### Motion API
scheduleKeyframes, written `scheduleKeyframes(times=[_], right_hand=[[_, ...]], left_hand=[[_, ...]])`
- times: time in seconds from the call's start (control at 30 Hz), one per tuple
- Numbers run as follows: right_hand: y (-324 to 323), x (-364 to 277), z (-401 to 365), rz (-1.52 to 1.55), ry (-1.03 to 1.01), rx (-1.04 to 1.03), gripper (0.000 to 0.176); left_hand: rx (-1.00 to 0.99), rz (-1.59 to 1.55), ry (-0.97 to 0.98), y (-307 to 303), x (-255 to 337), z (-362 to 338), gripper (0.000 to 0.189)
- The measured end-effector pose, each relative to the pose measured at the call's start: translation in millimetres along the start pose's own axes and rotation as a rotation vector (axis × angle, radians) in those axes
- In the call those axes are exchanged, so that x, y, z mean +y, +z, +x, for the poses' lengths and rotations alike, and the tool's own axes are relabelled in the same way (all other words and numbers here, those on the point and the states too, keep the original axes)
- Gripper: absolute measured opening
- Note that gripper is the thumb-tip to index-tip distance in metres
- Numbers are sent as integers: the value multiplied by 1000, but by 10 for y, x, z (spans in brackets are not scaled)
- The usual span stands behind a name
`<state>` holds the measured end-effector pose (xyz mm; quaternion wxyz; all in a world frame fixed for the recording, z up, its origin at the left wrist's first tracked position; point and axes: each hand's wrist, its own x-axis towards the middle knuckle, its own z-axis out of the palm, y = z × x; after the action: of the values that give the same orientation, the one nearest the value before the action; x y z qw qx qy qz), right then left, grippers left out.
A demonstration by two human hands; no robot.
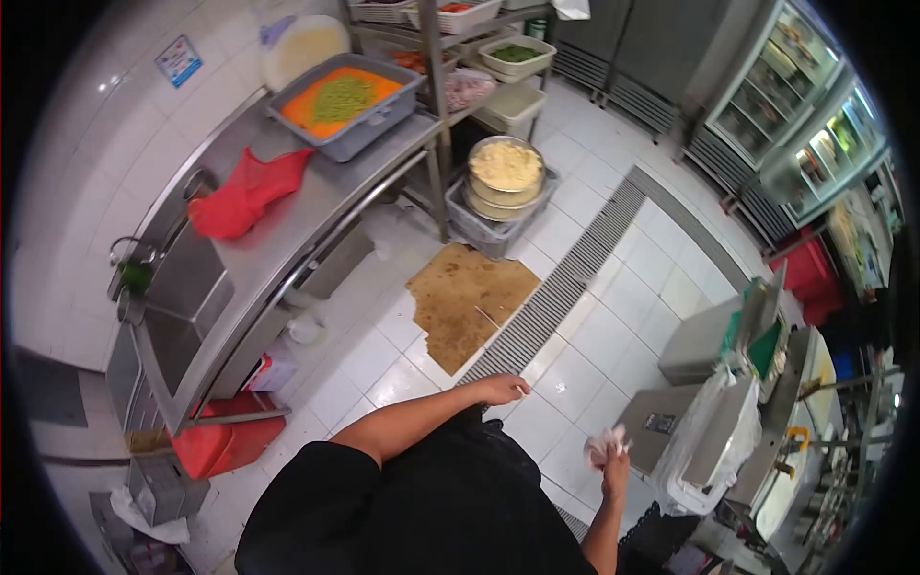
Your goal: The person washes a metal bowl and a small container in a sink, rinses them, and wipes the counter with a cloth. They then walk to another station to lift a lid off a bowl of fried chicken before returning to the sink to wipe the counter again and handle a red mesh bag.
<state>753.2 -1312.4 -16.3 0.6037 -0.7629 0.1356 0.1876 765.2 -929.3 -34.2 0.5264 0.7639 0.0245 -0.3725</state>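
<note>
My left hand [498, 389] is held in front of my body above the tiled floor, its fingers closed; a small pale tip shows at the fingertips, too small to name. Out to the right, my right hand [616, 470] grips a crumpled pinkish-white wad [603, 447], thin and soft like a rag or film. It hangs close to the grey bin [648, 422]. A flattened, stained piece of brown cardboard [470, 297] lies on the floor ahead of my left hand, beside a long metal drain grate [565, 297].
At left runs a steel sink counter [278, 225] with a red cloth [251, 196] and a grey tub of orange and green food [359, 139]. Bowls of pale food [505, 168] stand on a crate by the shelving. Bins [704, 335] line the right; glass-door fridges [781, 81] stand behind.
</note>
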Motion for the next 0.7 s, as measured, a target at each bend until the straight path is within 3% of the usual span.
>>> scheduleKeyframes(times=[0.03, 0.1, 0.17, 0.23, 0.3, 0.37, 0.4, 0.5, 0.53, 0.6, 0.7], right_hand=[[242, -212, 111, 27, -36, -63, 34], [594, -642, 263, -262, -63, -188, 33], [1005, -1263, 132, -240, -112, -309, 34], [1414, -1644, 34, -75, -242, -328, 36], [1661, -1953, -32, -101, -267, -329, 37], [1841, -2062, 19, -128, -301, -340, 38], [1965, -2061, 104, -86, -308, -315, 38], [2456, -2136, 395, -60, -377, -253, 37], [2621, -2176, 472, -65, -429, -192, 37], [3023, -2443, 604, -92, -501, -142, 37], [3652, -3160, 719, -143, -654, -27, 38]], left_hand=[[20, -1, -12, -33, 7, -26, 34], [377, 203, 348, 127, 24, -130, 40], [569, 185, 454, 154, 175, -195, 44], [654, 112, 452, 96, 345, -315, 41], [742, 52, 448, -39, 456, -467, 39], [665, 88, 179, -272, 436, -677, 29], [832, 126, 320, -321, 271, -716, 23], [1000, 49, 341, -589, 3, -968, 21], [1010, 40, 342, -723, -27, -1078, 21], [994, 48, 116, -1063, 27, -1351, 22], [1048, 86, 209, -1603, -35, -1483, 22]])
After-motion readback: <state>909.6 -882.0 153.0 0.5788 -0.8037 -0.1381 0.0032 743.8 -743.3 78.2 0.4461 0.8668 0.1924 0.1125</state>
